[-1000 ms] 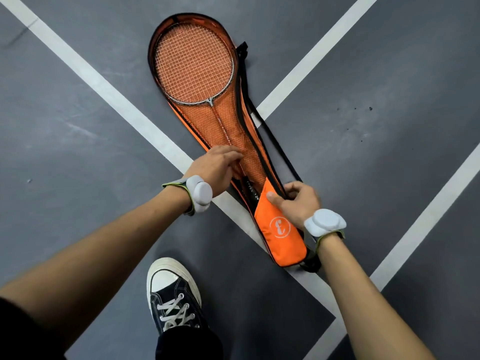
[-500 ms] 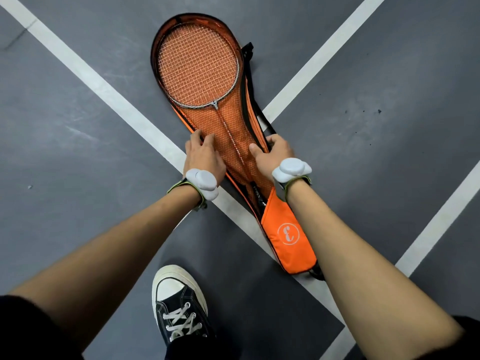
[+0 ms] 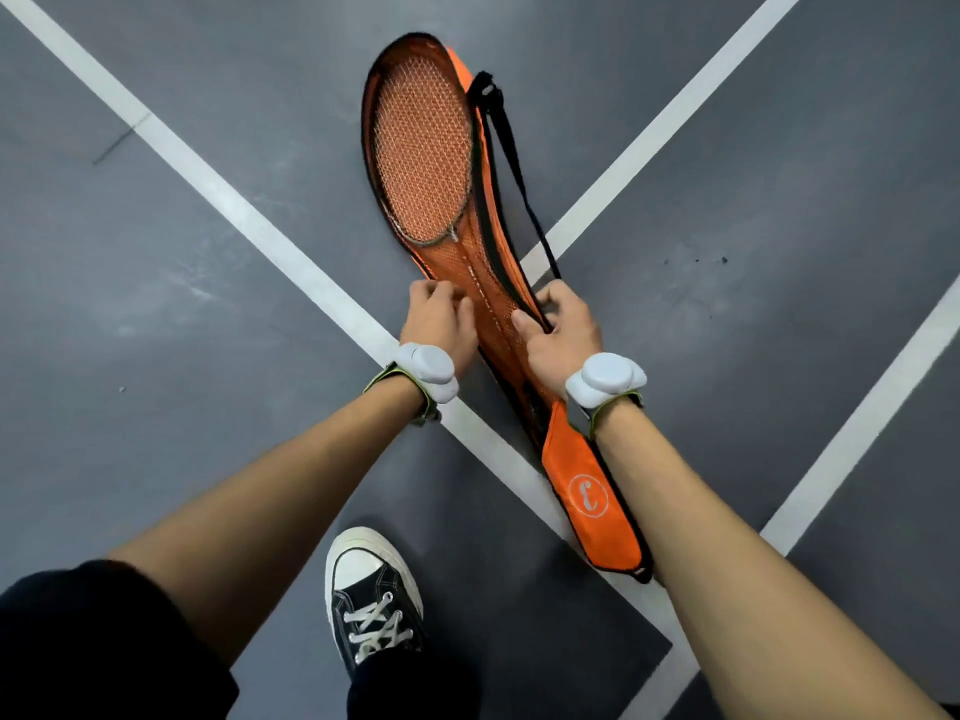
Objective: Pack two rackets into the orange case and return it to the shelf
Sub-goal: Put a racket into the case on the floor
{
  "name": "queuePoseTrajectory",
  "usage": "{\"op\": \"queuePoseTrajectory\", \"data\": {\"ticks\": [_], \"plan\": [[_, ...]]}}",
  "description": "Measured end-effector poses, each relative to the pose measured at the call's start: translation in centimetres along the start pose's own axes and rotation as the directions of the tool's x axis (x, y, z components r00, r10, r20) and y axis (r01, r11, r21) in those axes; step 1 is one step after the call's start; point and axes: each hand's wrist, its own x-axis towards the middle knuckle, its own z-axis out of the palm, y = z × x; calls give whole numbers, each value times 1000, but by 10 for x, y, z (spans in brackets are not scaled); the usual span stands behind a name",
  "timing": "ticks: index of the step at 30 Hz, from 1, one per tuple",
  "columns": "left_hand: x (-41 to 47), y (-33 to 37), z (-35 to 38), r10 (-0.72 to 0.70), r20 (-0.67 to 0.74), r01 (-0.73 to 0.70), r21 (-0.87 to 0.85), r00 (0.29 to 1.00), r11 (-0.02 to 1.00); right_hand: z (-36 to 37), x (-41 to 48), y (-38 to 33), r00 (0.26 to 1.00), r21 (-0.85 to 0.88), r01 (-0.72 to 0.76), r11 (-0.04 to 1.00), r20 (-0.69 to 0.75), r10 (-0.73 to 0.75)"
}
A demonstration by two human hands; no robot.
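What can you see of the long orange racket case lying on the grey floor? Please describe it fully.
The long orange fabric racket case lies flat on the grey floor, across a white court line. It is open along its wide end, black-edged, with a racket head resting inside on orange mesh. Its narrow closed end carries a round white logo. A black strap runs along its right side. The left hand and right hand grip its two edges at the middle.

One head-worn camera looks steeply down, close over the floor (image 3: pixel 156 314).
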Motion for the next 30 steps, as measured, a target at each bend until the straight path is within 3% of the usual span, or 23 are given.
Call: {"op": "queuePoseTrajectory", "data": {"ticks": [5, 12, 21, 30], "plan": [[-9, 76, -45, 124, -30, -126, -85, 992, 988, -58, -26, -52, 1000, 19, -9, 1000, 2, 9], [-60, 191, -125, 122, 24, -115, -194, 992, 974, -155, -87, -149, 999, 71, -23, 997, -37, 26], [-175, 392, -271, 149, 55, -121, -348, 987, 930, -343, -216, -326, 983, 150, -120, 981, -121, 139], [-324, 602, -403, 234, 139, -171, -362, 962, 917, -546, -356, -474, 946, 262, -238, 935, -155, 284]]}}
